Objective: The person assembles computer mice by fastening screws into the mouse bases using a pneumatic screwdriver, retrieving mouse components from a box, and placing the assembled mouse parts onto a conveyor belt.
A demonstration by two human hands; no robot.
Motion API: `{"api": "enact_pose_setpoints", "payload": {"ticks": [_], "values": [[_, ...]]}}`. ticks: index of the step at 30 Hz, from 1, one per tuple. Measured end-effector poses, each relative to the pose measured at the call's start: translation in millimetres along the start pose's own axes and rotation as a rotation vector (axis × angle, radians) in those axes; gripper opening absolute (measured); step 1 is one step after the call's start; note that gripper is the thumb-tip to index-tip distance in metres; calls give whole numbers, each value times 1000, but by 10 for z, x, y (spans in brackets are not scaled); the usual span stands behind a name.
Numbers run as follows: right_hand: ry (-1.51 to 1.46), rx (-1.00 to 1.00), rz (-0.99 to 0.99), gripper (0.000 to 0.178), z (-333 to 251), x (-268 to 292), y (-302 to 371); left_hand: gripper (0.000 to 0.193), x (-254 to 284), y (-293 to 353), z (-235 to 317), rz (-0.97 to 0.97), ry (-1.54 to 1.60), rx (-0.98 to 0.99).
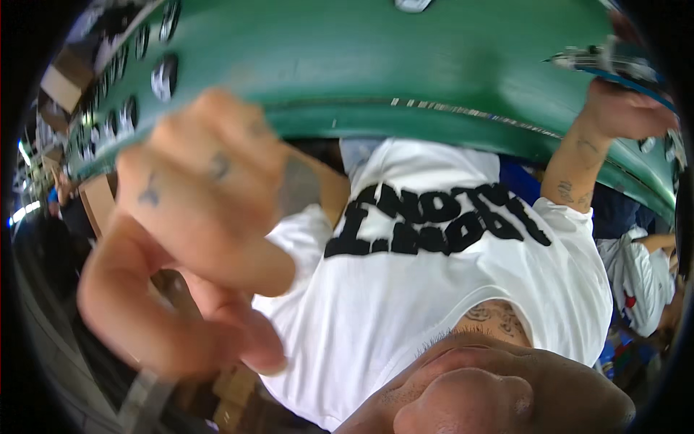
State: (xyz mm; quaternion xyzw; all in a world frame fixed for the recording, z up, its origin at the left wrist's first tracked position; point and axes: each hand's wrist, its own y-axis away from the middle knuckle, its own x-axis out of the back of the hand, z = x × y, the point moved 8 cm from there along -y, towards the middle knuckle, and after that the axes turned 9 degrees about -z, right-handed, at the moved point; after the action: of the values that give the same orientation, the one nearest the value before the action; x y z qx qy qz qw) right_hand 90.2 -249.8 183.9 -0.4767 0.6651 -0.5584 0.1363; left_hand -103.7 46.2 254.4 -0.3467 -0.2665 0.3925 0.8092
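Observation:
Large and slightly blurred, my left hand (206,210) is raised close to the camera at the left. Its fingers are curled in, thumb and fingertip nearly together, and nothing shows between them. At the upper right, my right hand (627,112) is over the green work surface (347,65). It is closed around a slim silvery tool (603,59) with a thin pointed tip aimed left. A blue strip or tube runs along the tool, whose rear end blurs into the dark rim. Exactly what kind of tool this is cannot be made out.
Small rounded black-and-white items (165,76) lie in rows on the green surface at the left. A pale item (413,4) sits at the top edge. Cardboard boxes (69,83) stand at the far left. Another person in a light grey top (636,278) is at the right.

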Motion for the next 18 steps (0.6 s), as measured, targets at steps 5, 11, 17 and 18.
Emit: {"api": "enact_pose_setpoints", "payload": {"ticks": [5,11,17,18], "values": [[-793,-95,2,80,-48,-129,-60,26,60,-22,417,260,-497,107],[-1051,85,9,68,-337,141,-391,34,296,80,317,336,-545,48],[-1016,-34,-16,71,-189,-68,-469,35,380,205,188,479,-589,-99],[-1691,-172,-98,69,14,-149,-400,35,422,250,179,497,-627,-154]]}}
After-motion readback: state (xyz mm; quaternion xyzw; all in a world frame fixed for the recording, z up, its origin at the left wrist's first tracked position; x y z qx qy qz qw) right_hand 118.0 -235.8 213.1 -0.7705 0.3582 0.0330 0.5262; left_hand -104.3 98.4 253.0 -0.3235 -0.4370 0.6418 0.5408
